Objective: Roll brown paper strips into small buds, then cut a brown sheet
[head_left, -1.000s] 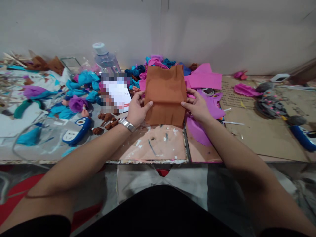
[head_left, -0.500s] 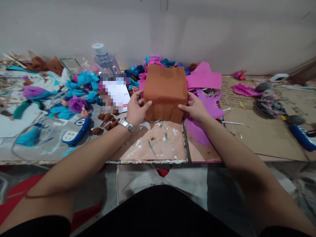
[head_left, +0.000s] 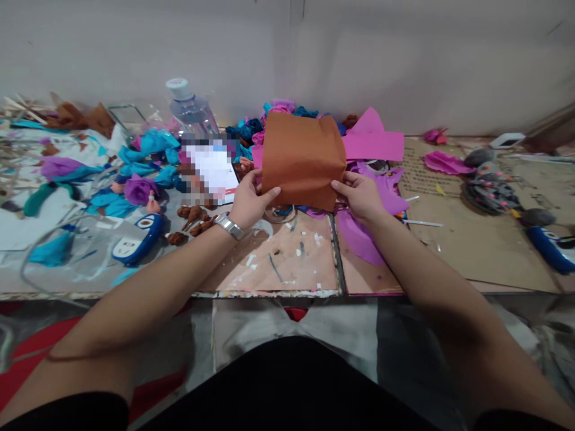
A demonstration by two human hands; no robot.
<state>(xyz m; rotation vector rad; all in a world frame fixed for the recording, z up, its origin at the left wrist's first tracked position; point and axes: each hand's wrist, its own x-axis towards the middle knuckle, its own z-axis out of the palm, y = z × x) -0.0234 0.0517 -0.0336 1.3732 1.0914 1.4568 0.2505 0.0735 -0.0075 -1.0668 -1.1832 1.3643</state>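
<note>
A brown sheet of crepe paper (head_left: pixel 302 152) is held up above the middle of the table, slightly curved along its lower part. My left hand (head_left: pixel 252 202) pinches its lower left edge, thumb in front and fingers behind. On the other side my right hand (head_left: pixel 359 194) grips the lower right corner between thumb and fingers. Behind the sheet and partly covered by it lie bright pink paper (head_left: pixel 375 143) and crumpled blue and pink pieces. Purple paper (head_left: pixel 359 239) lies under my right wrist.
A clear bottle with a white cap (head_left: pixel 193 108) stands at the back left, behind a phone (head_left: pixel 220 173) with a lit, blurred screen. Blue power sockets (head_left: pixel 139 239) and brown twisted paper pieces (head_left: pixel 197 221) lie left. Cardboard (head_left: pixel 449 233) and a dark bundle (head_left: pixel 489 188) are at right.
The lower flap of the brown paper has lifted, baring more table beneath it. The sheet's right side has shifted slightly right with my right hand.
</note>
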